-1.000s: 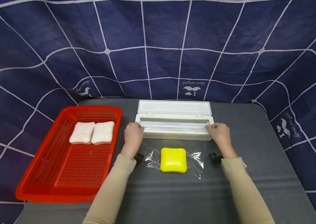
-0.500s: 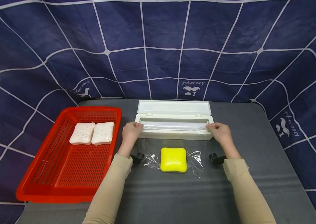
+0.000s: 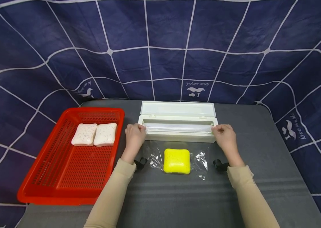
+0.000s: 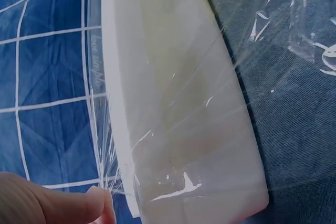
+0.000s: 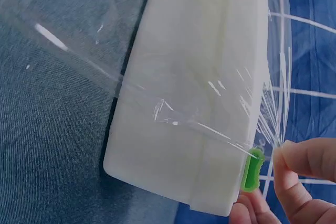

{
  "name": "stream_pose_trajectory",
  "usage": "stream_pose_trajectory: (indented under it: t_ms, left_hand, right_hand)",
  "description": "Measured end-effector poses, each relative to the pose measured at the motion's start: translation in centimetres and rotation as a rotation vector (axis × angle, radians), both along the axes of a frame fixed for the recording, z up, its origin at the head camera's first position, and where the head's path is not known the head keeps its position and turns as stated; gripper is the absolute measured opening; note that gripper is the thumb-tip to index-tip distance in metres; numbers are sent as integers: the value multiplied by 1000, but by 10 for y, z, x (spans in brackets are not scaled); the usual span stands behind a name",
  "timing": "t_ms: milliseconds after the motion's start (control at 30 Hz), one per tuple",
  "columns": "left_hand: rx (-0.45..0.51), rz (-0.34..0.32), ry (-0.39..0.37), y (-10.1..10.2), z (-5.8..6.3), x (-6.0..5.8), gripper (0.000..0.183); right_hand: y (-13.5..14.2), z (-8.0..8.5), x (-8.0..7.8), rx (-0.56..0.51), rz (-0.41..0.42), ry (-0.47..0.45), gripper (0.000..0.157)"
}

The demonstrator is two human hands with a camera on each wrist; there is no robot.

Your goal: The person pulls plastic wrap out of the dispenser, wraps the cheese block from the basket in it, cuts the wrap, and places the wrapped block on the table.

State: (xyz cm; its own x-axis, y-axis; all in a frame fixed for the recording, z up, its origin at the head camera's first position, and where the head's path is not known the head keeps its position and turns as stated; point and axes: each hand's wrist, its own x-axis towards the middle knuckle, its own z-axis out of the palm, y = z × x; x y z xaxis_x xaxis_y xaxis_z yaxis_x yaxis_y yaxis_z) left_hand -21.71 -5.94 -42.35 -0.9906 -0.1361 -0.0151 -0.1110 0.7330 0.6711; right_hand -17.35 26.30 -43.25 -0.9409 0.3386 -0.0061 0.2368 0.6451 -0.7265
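My left hand [image 3: 134,136] pinches the edge of a clear sheet of cling film [image 4: 184,184] at the left end of a white cling film dispenser [image 3: 178,137]. At the other end my right hand [image 3: 225,136] pinches the same sheet, its folds bunching at thumb and forefinger in the right wrist view. The dispenser's lid [image 3: 178,109] stands raised, and a film roll [image 3: 177,127] lies inside. A green slider [image 5: 253,170] sits at the dispenser's edge by the right fingers. In front, a yellow rounded-square block [image 3: 176,161] has crinkled film spreading out on both sides.
To the left stands a red perforated basket [image 3: 79,199] with two white speckled blocks [image 3: 84,135] near its far end. A blue checked cloth [image 3: 166,63] rises behind and beside the grey table [image 3: 194,202].
Both hands keep pinching the film at the dispenser's ends. The left hand has shifted slightly left, the right slightly right, and the wrinkles in the film around the yellow block have changed.
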Motion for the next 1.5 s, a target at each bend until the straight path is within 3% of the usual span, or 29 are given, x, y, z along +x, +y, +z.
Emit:
stream_pose_trajectory:
  t_ms: [100,333,433,600,767,933,1267,1500]
  left_hand:
    - [-30,2,59,3,-2,2,21]
    - [-138,-20,131,7,-4,6,13]
    - [-171,-44,112,9,-2,7,7]
    - [-180,-106,17,7,4,5,11]
    - [-127,-163,-78,0,7,6,15]
    - [-47,-187,-107,-6,8,8,18]
    - [20,-223,-175,-14,13,16,20]
    - [147,-250,-188,-22,11,17,19]
  right_hand:
    - [-4,-1,2,45,-10,52,28]
    - [-11,4,5,249,56,55,24]
    - [-13,7,5,299,92,32,23]
    - [-12,13,5,334,166,-21,20]
    - [-4,18,7,269,248,-96,22]
    - [8,17,10,166,304,-142,21]
    - [17,10,15,38,320,-121,22]
    - [23,4,20,-190,337,-50,22]
